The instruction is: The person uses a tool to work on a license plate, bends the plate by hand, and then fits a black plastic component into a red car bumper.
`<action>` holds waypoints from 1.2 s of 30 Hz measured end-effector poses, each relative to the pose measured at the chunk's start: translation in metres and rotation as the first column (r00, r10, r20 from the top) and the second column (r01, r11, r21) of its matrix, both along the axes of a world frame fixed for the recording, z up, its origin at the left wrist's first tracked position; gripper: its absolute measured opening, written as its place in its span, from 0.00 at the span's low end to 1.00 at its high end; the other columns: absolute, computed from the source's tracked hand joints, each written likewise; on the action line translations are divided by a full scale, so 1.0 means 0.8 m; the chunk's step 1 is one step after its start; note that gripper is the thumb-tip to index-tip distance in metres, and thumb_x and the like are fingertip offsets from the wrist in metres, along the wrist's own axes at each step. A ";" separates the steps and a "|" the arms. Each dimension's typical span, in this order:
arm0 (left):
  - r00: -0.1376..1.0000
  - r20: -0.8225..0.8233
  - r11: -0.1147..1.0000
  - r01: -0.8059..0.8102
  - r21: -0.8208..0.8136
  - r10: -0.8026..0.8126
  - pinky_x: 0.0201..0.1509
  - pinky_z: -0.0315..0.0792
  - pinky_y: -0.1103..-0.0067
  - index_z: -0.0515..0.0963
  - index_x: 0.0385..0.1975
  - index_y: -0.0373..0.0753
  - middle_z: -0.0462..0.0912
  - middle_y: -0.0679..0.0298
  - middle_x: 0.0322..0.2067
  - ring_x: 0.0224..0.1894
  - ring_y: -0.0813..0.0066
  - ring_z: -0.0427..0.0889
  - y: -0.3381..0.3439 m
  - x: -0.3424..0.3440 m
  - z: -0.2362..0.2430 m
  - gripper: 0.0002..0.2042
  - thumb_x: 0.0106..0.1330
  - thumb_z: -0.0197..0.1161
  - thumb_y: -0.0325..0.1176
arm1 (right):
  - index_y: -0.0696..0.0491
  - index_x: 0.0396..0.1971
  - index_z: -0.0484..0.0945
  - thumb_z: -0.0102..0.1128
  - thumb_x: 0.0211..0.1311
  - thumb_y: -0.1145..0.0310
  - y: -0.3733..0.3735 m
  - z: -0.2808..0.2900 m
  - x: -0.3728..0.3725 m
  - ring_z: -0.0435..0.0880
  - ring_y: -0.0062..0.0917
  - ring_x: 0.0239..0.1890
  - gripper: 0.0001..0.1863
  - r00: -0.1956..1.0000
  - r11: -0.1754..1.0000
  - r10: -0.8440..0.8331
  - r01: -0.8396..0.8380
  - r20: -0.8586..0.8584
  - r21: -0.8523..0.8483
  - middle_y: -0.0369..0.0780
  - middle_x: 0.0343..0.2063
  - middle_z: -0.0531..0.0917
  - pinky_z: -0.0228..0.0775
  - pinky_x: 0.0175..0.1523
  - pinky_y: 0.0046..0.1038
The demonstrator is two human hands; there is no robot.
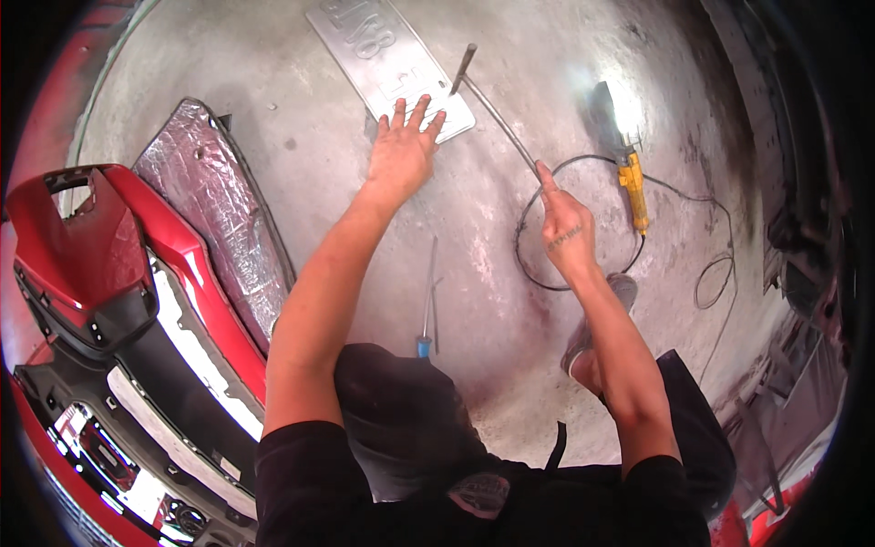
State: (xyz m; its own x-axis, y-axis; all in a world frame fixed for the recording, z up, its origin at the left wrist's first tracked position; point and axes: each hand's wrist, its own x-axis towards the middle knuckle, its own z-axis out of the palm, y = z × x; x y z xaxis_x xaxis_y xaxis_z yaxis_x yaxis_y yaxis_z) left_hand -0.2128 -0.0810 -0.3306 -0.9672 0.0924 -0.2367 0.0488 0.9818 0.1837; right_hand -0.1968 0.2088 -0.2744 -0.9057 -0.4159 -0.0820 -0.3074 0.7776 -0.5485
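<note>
Where the bare concrete floor (273, 64) runs toward its far edge, a flat embossed silver metal plate (387, 66) lies on it at a slant. Left hand (401, 150) rests palm down with fingers spread wide, its fingertips (417, 108) touching the plate's near end. Right hand (567, 232) is closed in a fist around the lower end of a long thin grey metal rod tool with a short crosswise head (492, 109). That rod slants up to the left, and its head stands just beside the plate's near right corner; whether it touches the plate cannot be determined.

Lying on the floor between the forearms is a slim screwdriver with a blue handle (427, 310), apart from both hands. Right of the right hand, a lit work lamp with a yellow handle (629, 164) lies on the concrete, and its black cable (529, 264) loops behind that hand.

Floor condition: grey, stained and mottled, brightly lit around the lamp. Along the left edge lie a silver foil-faced insulation pad (214, 201) and a red and black plastic car bumper assembly (100, 292). One foot in a worn grey shoe (602, 319) rests on the floor beneath the right forearm.
</note>
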 end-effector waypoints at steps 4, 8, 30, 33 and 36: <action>1.000 0.011 1.000 -0.014 -0.008 0.014 0.77 0.59 0.50 0.66 0.74 0.51 0.56 0.59 0.78 0.78 0.44 0.55 0.000 0.000 0.004 0.29 0.73 0.60 0.37 | 0.42 0.72 0.70 0.53 0.60 0.88 0.002 0.007 0.001 0.79 0.46 0.26 0.40 1.000 1.000 -0.003 0.002 -0.020 -0.031 0.51 0.25 0.77 0.75 0.39 0.41; 1.000 0.012 1.000 -0.013 -0.010 0.013 0.76 0.59 0.50 0.66 0.74 0.53 0.55 0.60 0.79 0.78 0.46 0.56 -0.002 0.000 0.006 0.29 0.72 0.60 0.37 | 0.42 0.70 0.73 0.53 0.54 0.85 -0.003 0.002 -0.003 0.81 0.44 0.27 0.41 0.999 1.000 0.001 -0.001 -0.040 0.005 0.47 0.23 0.78 0.74 0.36 0.42; 0.989 0.146 0.951 -0.018 0.310 -0.029 0.67 0.68 0.56 0.70 0.70 0.46 0.65 0.54 0.72 0.66 0.46 0.70 0.021 0.071 0.036 0.30 0.67 0.66 0.34 | 0.55 0.70 0.73 0.53 0.76 0.72 0.046 -0.056 0.054 0.65 0.16 0.22 0.24 0.782 0.719 -0.366 0.582 0.504 -0.381 0.28 0.18 0.65 0.62 0.28 0.23; 0.976 -0.050 0.964 -0.201 0.172 0.212 0.63 0.70 0.58 0.71 0.69 0.42 0.67 0.50 0.67 0.61 0.51 0.72 0.009 0.076 0.034 0.29 0.67 0.67 0.37 | 0.56 0.66 0.76 0.56 0.72 0.74 0.057 -0.059 0.054 0.75 0.24 0.28 0.24 0.899 0.892 -0.366 0.413 0.242 -0.184 0.35 0.23 0.74 0.71 0.36 0.28; 0.935 0.044 0.932 -0.354 0.082 0.351 0.63 0.71 0.59 0.71 0.69 0.40 0.65 0.45 0.66 0.63 0.47 0.70 -0.010 0.081 0.035 0.33 0.63 0.72 0.39 | 0.59 0.59 0.78 0.61 0.64 0.76 0.000 -0.024 0.049 0.76 0.48 0.53 0.22 0.972 0.981 -0.151 0.169 -0.179 0.092 0.53 0.51 0.78 0.70 0.59 0.43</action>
